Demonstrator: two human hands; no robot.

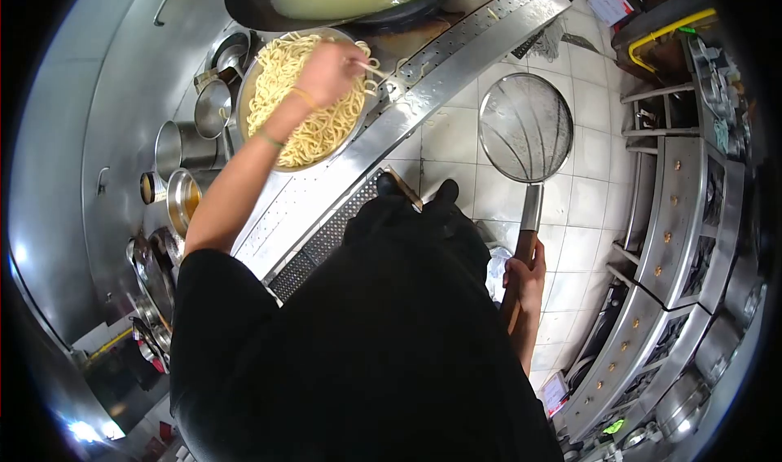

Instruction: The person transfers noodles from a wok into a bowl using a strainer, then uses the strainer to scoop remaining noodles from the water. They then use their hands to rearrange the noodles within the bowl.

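My left hand (330,72), slightly blurred, is over a wide round bowl (283,167) heaped with thick pale-yellow noodles (314,140). Its fingers are curled together, and a few noodle strands stick out from them past the bowl's edge. In my right hand (528,281) is the wooden handle of a large round mesh strainer (528,128). The strainer points away from me over the floor, and no food shows in its mesh. Loose noodle strands lie on the metal counter (399,95) next to the bowl.
A big dark wok (244,6) with cloudy yellowish liquid stands beyond the bowl. Metal pots (181,146) and ladles line the left side. A perforated drain strip runs along the counter. Stoves with knobs (668,238) stand to the right across the tiled floor (452,140).
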